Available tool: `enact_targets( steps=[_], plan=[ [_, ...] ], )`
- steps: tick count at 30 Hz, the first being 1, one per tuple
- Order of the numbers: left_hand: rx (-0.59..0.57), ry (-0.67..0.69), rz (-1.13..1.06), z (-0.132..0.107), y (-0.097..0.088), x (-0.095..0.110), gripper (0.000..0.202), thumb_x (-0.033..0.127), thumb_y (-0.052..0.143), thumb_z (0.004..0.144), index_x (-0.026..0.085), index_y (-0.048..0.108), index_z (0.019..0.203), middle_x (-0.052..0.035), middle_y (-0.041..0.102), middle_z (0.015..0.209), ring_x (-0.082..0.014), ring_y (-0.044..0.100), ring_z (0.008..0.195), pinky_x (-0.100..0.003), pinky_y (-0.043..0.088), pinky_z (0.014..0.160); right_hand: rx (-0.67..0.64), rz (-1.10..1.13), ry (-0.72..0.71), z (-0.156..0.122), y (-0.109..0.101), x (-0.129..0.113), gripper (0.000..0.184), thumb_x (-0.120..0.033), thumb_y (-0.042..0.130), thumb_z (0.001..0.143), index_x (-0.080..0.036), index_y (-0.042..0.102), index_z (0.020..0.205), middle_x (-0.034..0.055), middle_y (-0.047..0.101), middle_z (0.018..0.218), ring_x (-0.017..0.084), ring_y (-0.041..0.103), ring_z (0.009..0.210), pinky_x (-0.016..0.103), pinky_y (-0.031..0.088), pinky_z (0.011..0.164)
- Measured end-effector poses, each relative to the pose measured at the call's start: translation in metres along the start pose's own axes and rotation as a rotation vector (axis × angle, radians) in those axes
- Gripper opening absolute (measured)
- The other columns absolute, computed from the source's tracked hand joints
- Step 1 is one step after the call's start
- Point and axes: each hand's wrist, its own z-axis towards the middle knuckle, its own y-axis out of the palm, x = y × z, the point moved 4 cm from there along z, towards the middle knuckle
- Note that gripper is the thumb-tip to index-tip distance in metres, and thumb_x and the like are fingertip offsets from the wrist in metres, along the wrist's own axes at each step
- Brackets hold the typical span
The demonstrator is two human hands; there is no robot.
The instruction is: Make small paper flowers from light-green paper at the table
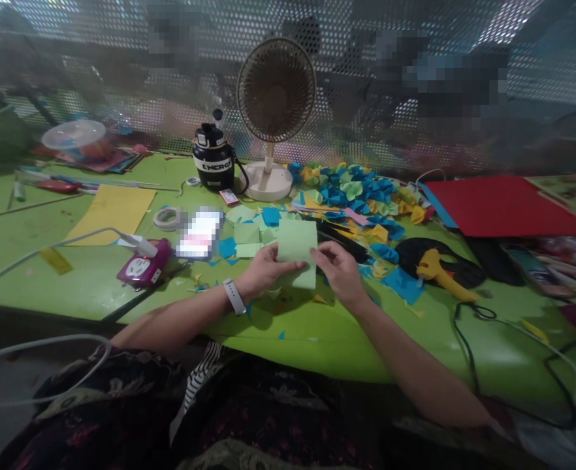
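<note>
Between my two hands I hold a sheet of light green paper [298, 245] upright above the table's front part. My left hand [267, 269] grips its left side, thumb across the front and fingers behind. At the right edge, the thumb and fingertips of my right hand [337, 269] pinch the paper. Behind it lie green paper squares [247, 233] and blue paper pieces [271, 216]. Small paper scraps are scattered beneath my hands. Further back is a pile of folded blue, green and yellow paper pieces [354, 186].
A desk fan [276, 91] and black jug [213, 160] stand at the back. To the left are a phone [200, 234], tape roll [167, 219], yellow sheet [114, 212] and purple power socket [144, 264] with cables. At right lie a yellow glue gun [445, 274] and red sheets [503, 205].
</note>
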Motion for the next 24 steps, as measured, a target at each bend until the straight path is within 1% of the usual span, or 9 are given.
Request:
enact_targets(
  steps=[2, 4, 8, 10, 14, 19, 22, 24],
  plan=[
    [-0.009, 0.004, 0.027, -0.002, 0.002, 0.001, 0.045, 0.025, 0.088, 0.062, 0.011, 0.068, 0.1, -0.0101, 0.074, 0.092, -0.014, 0.066, 0.067, -0.028, 0.055, 0.064, 0.01, -0.016, -0.027, 0.0, 0.0, 0.0, 0.041, -0.058, 0.071, 0.074, -0.021, 0.054, 0.068, -0.0017, 0.049, 0.07, 0.011, 0.043, 0.06, 0.026, 0.039, 0.056],
    [-0.013, -0.02, 0.032, -0.003, 0.003, 0.003, 0.042, 0.026, 0.087, 0.064, 0.011, 0.069, 0.099, -0.0104, 0.074, 0.092, -0.0136, 0.066, 0.067, -0.028, 0.055, 0.065, 0.033, -0.006, -0.023, -0.001, -0.002, 0.001, 0.041, -0.059, 0.07, 0.075, -0.021, 0.054, 0.069, -0.0021, 0.048, 0.067, 0.012, 0.041, 0.058, 0.027, 0.037, 0.054],
    [-0.086, -0.195, 0.04, -0.005, 0.003, -0.002, 0.034, 0.026, 0.087, 0.067, 0.01, 0.072, 0.092, -0.013, 0.074, 0.093, -0.0152, 0.069, 0.071, -0.029, 0.057, 0.068, 0.093, 0.019, -0.007, 0.001, -0.008, 0.002, 0.043, -0.062, 0.069, 0.074, -0.022, 0.054, 0.07, -0.0034, 0.046, 0.062, 0.012, 0.039, 0.056, 0.026, 0.034, 0.052],
    [-0.13, -0.247, 0.055, -0.005, 0.003, -0.005, 0.033, 0.024, 0.087, 0.066, 0.01, 0.073, 0.092, -0.0138, 0.075, 0.092, -0.0163, 0.07, 0.072, -0.03, 0.058, 0.068, 0.12, 0.024, -0.014, 0.002, -0.01, 0.002, 0.044, -0.062, 0.07, 0.073, -0.022, 0.053, 0.068, -0.0034, 0.046, 0.062, 0.011, 0.038, 0.056, 0.026, 0.033, 0.052],
    [-0.164, -0.254, 0.071, -0.004, 0.001, -0.008, 0.031, 0.022, 0.087, 0.065, 0.01, 0.073, 0.09, -0.0137, 0.075, 0.088, -0.0168, 0.071, 0.07, -0.029, 0.058, 0.067, 0.13, 0.038, -0.024, 0.003, -0.011, 0.003, 0.043, -0.061, 0.071, 0.074, -0.022, 0.054, 0.068, -0.0033, 0.045, 0.061, 0.011, 0.037, 0.056, 0.026, 0.032, 0.051],
    [-0.126, -0.234, 0.091, -0.005, 0.002, -0.006, 0.028, 0.019, 0.086, 0.065, 0.011, 0.074, 0.089, -0.0116, 0.075, 0.089, -0.0144, 0.07, 0.069, -0.028, 0.058, 0.067, 0.109, 0.078, -0.012, 0.001, -0.011, 0.004, 0.04, -0.059, 0.069, 0.077, -0.022, 0.055, 0.069, -0.0038, 0.042, 0.062, 0.011, 0.036, 0.056, 0.026, 0.031, 0.051],
    [-0.104, -0.236, 0.093, -0.005, 0.003, -0.005, 0.026, 0.018, 0.086, 0.066, 0.012, 0.074, 0.089, -0.0111, 0.075, 0.09, -0.0138, 0.07, 0.07, -0.029, 0.058, 0.069, 0.087, 0.078, 0.001, 0.0, -0.01, 0.005, 0.043, -0.06, 0.064, 0.082, -0.022, 0.052, 0.067, -0.0034, 0.041, 0.061, 0.012, 0.038, 0.057, 0.026, 0.034, 0.052],
    [-0.108, -0.234, 0.092, -0.005, 0.003, -0.005, 0.025, 0.018, 0.086, 0.067, 0.011, 0.075, 0.089, -0.0117, 0.075, 0.091, -0.0141, 0.07, 0.07, -0.03, 0.058, 0.071, 0.075, 0.097, 0.01, 0.0, -0.01, 0.006, 0.045, -0.063, 0.06, 0.083, -0.023, 0.05, 0.066, -0.0025, 0.043, 0.062, 0.013, 0.042, 0.059, 0.026, 0.038, 0.054]
  ],
)
